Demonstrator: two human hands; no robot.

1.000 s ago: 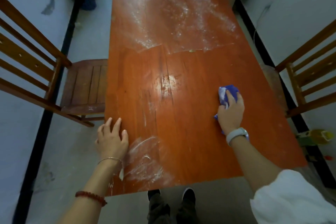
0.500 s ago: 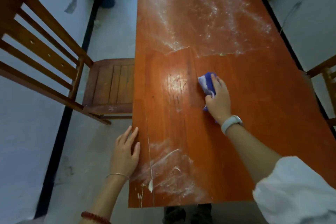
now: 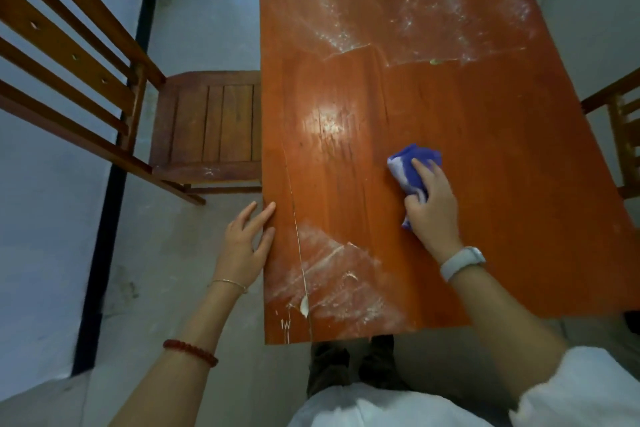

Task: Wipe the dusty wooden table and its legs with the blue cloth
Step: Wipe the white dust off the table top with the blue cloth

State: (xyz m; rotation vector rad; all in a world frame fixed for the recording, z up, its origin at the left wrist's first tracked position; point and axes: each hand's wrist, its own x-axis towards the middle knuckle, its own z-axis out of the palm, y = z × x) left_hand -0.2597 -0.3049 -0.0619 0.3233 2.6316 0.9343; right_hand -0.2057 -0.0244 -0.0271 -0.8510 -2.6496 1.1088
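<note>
Long orange-brown wooden table [image 3: 502, 191] runs away from the wearer. Right hand [image 3: 433, 208] presses a crumpled blue cloth [image 3: 414, 163] onto the tabletop right of centre: fingers curled round the wad, index finger lying on top, cloth bulging out ahead of the knuckles. Left hand [image 3: 244, 246] rests at the table's left edge, fingers straight and loosely spread, holding nothing. White dust film [image 3: 398, 3] covers the far end; a smaller smeared white patch [image 3: 332, 274] sits by the near left corner — the band between looks glossy. Slatted brown wooden chair [image 3: 207, 125] stands against the left side. White wristband [image 3: 462, 262] on right wrist, red bead bracelet [image 3: 190, 352] on left forearm
</note>
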